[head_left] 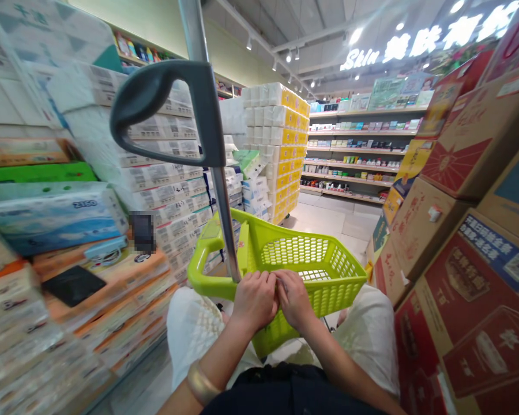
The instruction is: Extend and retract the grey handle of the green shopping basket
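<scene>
A lime-green plastic shopping basket (324, 262) stands on the floor in front of me, and nothing shows inside it. Its metal pull rod rises to a dark grey handle (155, 98) near the top of the view. My left hand (254, 298) and my right hand (294, 300) are pressed together at the basket's near rim, just right of the rod's base. Both have curled fingers that seem to pinch the rim or something small there; what they hold is hidden. A gold bangle (201, 383) is on my left wrist.
Stacked tissue and paper packs (82, 225) wall the left side. Red and brown cartons (467, 230) are piled on the right. A tall yellow-and-white pack stack (281, 150) stands ahead, with product shelves (354, 161) beyond a tiled aisle (324, 222).
</scene>
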Demonstrator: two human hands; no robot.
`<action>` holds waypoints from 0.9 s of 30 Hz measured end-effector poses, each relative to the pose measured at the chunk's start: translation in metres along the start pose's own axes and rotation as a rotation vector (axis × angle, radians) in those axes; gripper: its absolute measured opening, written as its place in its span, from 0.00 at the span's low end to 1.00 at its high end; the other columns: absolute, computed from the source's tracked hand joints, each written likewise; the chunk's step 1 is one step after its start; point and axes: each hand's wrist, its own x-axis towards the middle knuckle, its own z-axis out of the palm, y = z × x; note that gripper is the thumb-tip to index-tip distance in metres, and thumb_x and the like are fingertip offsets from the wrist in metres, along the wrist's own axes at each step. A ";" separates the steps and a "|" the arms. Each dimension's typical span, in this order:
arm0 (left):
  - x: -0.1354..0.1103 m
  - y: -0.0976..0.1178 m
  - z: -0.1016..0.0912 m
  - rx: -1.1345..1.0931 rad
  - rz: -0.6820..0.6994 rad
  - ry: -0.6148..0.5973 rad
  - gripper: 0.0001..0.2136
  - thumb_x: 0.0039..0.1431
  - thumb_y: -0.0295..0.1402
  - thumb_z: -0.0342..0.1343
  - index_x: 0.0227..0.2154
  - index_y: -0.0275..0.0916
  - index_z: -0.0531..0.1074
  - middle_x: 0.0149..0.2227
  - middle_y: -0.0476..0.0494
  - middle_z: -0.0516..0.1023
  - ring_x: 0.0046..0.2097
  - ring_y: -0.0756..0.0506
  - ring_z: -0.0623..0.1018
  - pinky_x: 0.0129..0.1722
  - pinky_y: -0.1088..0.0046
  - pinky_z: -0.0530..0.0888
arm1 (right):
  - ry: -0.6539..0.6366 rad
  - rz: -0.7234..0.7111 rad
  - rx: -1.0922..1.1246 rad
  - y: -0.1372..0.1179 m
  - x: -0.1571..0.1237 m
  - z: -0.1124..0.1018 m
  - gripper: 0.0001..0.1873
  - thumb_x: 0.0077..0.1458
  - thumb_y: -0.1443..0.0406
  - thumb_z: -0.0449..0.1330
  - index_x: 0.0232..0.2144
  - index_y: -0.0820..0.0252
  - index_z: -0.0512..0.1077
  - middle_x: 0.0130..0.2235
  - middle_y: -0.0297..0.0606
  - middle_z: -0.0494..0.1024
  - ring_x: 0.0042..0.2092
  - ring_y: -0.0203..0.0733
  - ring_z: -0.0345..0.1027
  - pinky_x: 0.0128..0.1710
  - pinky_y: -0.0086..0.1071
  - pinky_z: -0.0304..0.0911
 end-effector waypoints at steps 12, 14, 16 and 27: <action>0.012 -0.005 -0.001 -0.045 -0.166 -0.031 0.11 0.57 0.36 0.50 0.35 0.36 0.73 0.35 0.37 0.76 0.41 0.37 0.73 0.44 0.59 0.66 | 0.091 0.081 -0.194 0.023 -0.007 -0.004 0.15 0.61 0.66 0.48 0.42 0.58 0.74 0.42 0.42 0.78 0.45 0.45 0.69 0.49 0.41 0.60; 0.014 0.003 0.007 -0.112 -0.104 -0.024 0.13 0.56 0.33 0.51 0.42 0.35 0.72 0.39 0.38 0.75 0.44 0.38 0.73 0.48 0.60 0.65 | 0.067 0.047 -0.148 0.019 -0.007 0.001 0.15 0.61 0.67 0.48 0.43 0.58 0.74 0.42 0.42 0.78 0.45 0.44 0.68 0.49 0.39 0.61; 0.015 0.010 0.018 -0.161 -0.020 -0.010 0.19 0.55 0.29 0.51 0.51 0.35 0.68 0.44 0.38 0.74 0.48 0.39 0.71 0.54 0.60 0.62 | 0.046 0.024 -0.121 0.018 -0.007 0.003 0.15 0.61 0.67 0.49 0.44 0.59 0.73 0.42 0.42 0.78 0.45 0.44 0.68 0.49 0.38 0.61; 0.012 0.012 0.040 0.008 -0.006 -0.076 0.23 0.53 0.34 0.57 0.53 0.34 0.66 0.46 0.35 0.73 0.51 0.37 0.69 0.56 0.58 0.59 | 0.181 0.182 -0.346 0.047 -0.014 -0.015 0.16 0.60 0.67 0.48 0.41 0.60 0.75 0.42 0.43 0.78 0.45 0.46 0.68 0.47 0.40 0.59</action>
